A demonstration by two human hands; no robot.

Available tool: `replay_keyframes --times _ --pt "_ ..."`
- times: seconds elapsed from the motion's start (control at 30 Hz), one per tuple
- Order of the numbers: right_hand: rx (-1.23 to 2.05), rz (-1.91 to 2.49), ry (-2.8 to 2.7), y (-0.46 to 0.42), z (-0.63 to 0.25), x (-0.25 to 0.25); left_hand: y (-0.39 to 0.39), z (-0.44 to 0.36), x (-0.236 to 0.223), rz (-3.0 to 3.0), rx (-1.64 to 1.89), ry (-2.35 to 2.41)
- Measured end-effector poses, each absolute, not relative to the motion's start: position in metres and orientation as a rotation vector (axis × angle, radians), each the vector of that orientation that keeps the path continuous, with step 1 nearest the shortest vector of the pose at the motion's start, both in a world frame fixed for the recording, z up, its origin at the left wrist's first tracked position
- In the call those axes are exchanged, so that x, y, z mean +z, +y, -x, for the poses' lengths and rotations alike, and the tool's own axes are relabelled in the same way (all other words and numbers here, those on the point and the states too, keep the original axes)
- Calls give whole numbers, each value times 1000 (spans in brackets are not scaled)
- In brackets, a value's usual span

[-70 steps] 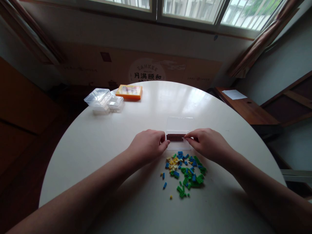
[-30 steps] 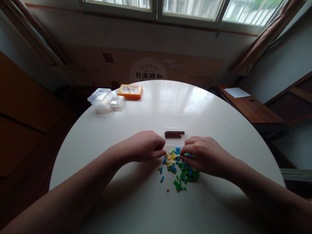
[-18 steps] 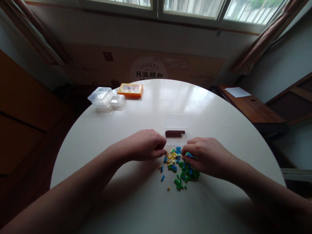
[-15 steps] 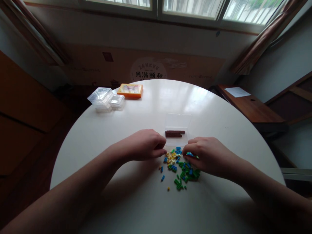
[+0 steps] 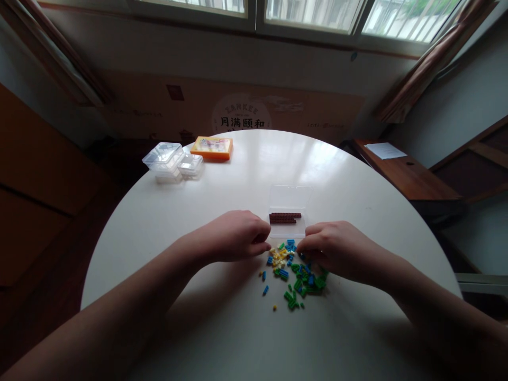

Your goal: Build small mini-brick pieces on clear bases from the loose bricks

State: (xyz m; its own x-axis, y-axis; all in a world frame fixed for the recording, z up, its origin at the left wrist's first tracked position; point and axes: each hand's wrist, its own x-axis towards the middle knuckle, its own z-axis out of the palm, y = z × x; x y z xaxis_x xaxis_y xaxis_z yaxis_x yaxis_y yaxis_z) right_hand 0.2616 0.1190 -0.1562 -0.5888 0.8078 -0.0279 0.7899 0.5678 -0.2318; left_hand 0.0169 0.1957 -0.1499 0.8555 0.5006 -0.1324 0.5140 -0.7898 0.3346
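Small building bricks lie in a loose heap on the white table: yellow bricks [image 5: 279, 256] at the left, green bricks [image 5: 317, 283] at the right, blue bricks [image 5: 283, 273] among them. My left hand [image 5: 240, 236] hovers at the heap's left edge, fingers curled in; its fingertips are partly hidden. At the heap's upper right is my right hand [image 5: 337, 246], with fingers pinched close to blue bricks. What it grips, if anything, is covered by the fingers. Just behind the heap, between both hands, an open clear plastic case [image 5: 291, 197] holds dark brown studded strips [image 5: 284, 218].
Clear plastic boxes [image 5: 163, 154] are stacked at the table's far left, beside an orange box [image 5: 212, 148]. The round white table [image 5: 159, 211] has a curved edge. A wooden desk [image 5: 420, 177] with paper on it stands to the right.
My right hand's fingers have drawn closer together, and the gap that showed bricks between thumb and fingers has closed. My left hand has hardly moved.
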Motion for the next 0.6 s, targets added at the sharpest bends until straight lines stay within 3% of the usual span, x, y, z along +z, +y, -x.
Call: replay_keyframes --times 0.6 --pt "350 1492 -2712 117 -263 -151 194 -17 -150 -2691 -71 736"
